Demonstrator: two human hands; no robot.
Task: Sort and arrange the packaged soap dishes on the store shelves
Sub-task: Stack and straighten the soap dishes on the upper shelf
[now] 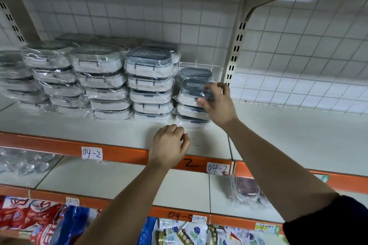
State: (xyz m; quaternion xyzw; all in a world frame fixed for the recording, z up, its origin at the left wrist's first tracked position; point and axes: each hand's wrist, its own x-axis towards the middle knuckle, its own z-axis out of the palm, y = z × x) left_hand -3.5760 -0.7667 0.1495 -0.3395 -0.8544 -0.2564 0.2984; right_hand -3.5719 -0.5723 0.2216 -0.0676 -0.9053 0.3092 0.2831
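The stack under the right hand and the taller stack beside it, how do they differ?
The taller stack is five soap dishes high; the short stack shows three. The right hand grips the short stack's top dish; nothing touches the taller stack. Both hold grey-lidded white dishes in clear wrap.

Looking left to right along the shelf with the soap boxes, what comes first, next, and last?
First pale-lidded soap dish stacks → tall grey-lidded stack → short stack, held by the right hand → slotted shelf post → wire grid panel.
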